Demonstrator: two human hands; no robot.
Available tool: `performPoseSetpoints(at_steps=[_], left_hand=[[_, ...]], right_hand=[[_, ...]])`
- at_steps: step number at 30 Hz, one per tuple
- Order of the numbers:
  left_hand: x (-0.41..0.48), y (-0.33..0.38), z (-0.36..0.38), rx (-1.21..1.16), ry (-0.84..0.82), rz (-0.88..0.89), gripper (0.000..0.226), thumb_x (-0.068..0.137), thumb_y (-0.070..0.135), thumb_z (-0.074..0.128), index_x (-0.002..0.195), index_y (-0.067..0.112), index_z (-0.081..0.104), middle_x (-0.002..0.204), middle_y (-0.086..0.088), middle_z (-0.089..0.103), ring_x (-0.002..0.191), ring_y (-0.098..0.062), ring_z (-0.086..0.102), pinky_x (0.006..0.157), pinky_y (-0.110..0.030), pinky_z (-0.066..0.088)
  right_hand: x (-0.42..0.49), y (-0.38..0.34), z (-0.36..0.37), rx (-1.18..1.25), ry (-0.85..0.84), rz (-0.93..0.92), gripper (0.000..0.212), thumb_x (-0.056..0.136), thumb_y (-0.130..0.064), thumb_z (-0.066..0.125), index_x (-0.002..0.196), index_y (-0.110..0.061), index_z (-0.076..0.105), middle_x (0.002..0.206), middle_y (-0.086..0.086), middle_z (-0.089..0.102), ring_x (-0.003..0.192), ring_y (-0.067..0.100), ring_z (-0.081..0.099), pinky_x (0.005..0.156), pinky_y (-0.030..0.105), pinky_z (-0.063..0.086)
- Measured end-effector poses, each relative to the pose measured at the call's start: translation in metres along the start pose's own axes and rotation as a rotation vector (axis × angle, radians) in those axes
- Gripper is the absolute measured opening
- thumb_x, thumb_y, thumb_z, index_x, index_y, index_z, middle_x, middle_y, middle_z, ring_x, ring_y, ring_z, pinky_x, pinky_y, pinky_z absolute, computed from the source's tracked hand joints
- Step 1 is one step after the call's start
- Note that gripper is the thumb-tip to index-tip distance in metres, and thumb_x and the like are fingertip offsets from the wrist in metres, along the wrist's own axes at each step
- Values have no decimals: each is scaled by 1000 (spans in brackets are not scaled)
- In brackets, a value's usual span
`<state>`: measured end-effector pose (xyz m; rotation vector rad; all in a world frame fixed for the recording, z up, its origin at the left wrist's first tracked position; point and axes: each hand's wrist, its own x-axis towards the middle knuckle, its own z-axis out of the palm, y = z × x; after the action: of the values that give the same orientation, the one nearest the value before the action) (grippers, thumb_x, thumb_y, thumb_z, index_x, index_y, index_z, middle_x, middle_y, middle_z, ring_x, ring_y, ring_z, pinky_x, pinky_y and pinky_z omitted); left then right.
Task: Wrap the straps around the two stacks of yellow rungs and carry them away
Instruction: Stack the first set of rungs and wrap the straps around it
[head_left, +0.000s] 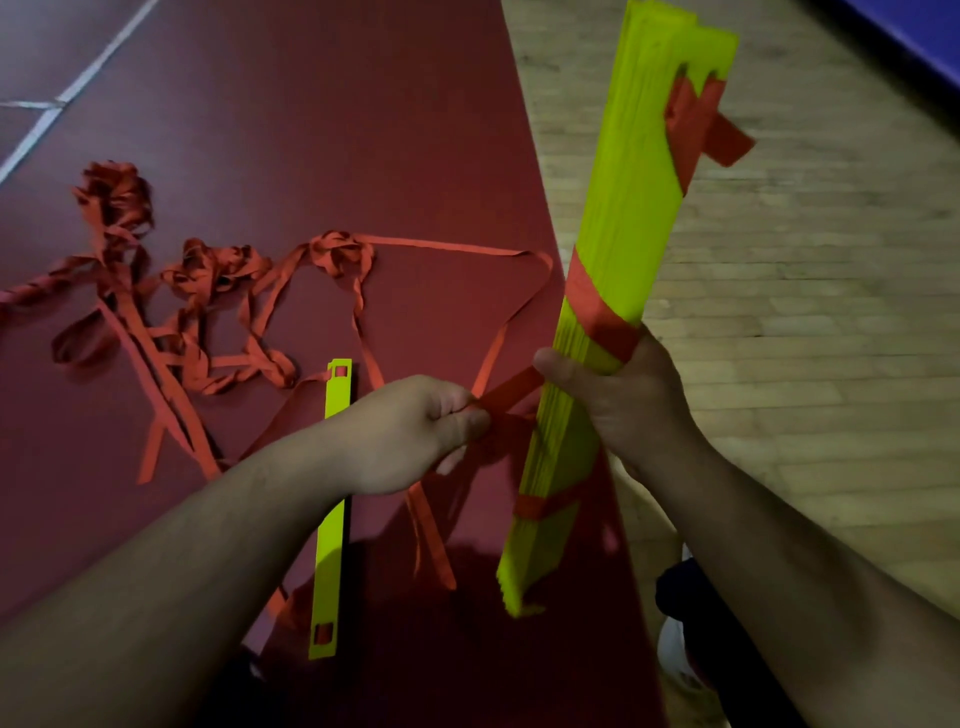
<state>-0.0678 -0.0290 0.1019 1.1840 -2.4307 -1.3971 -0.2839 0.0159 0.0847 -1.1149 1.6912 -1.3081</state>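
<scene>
A thick stack of yellow rungs (634, 197) stands tilted in the air, its top leaning away to the right. My right hand (623, 400) grips it round the middle. Red strap bands cross the stack near the top (691, 122), above my hand (592, 304) and near the bottom (545, 506). My left hand (421, 431) pinches a taut length of the red strap (511, 389) just left of the stack. A single yellow rung (332, 514) lies flat on the dark red floor, partly under my left forearm.
Loose red strap (208, 306) lies tangled in loops and knots on the dark red floor (311, 130) to the left. Pale wooden flooring (805, 312) runs along the right. White lines (78, 88) cross the floor at the upper left.
</scene>
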Motion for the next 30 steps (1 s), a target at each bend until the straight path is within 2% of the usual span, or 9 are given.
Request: performPoseSetpoints(at_steps=[2,5,7,10,15,18,22,27,30], left_hand=[[0,-2,1,17,-2,-16,49,103,33,52,58,16,56,48,2,43,43,-8,36,50,-29,34],[2,-5,6,22,0,-40,41,104,32,50,71,10,60,51,7,47,46,-7,39,54,-29,37],[3,-5,9,14,17,-49,35,104,30,49,88,3,65,53,10,45,46,-4,37,52,-23,33],[6,-6,10,45,24,-40,34,104,29,48,97,1,65,58,6,43,49,-5,36,57,-31,36],[2,-1,11,130,-21,11,38,92,51,47,99,20,68,85,4,68,82,-10,62,76,-34,49],[1,2,14,206,-45,46,15,97,40,59,87,29,60,78,5,59,75,-11,53,70,-31,42],[1,4,21,224,-29,48,23,92,38,66,75,35,51,69,8,55,64,-9,49,59,-26,35],[-1,8,54,306,116,120,34,84,50,72,93,23,54,67,1,52,72,-25,59,57,-35,35],[1,11,67,440,225,23,48,81,65,64,108,28,53,89,-1,66,89,-28,65,64,-39,49]], right_hand=[[0,-2,0,-57,88,-26,40,63,-61,79,89,-33,66,78,-23,70,76,-14,64,69,10,49],[0,-3,-3,-153,118,13,61,61,-95,48,77,-37,57,61,-30,59,60,-13,54,58,13,39],[0,1,-4,-104,95,47,71,56,-101,39,78,-36,59,68,-27,62,66,-12,56,65,22,48],[1,-3,0,203,48,143,66,64,-81,67,99,-26,70,104,1,75,102,23,69,96,55,52],[6,-9,-4,421,-39,301,10,80,-15,74,84,-10,66,94,25,70,88,43,65,80,58,51],[4,-3,0,226,31,234,22,71,-31,82,84,-16,71,92,16,75,88,34,72,86,57,56],[0,-1,5,244,122,123,21,70,-40,83,87,-33,73,96,11,75,95,29,72,89,60,54],[-5,-13,14,286,177,-13,20,71,-32,80,79,-45,69,84,4,68,88,38,69,83,59,56],[-5,-13,16,390,210,59,21,78,-20,81,87,-33,69,81,-6,68,81,15,70,79,41,58]])
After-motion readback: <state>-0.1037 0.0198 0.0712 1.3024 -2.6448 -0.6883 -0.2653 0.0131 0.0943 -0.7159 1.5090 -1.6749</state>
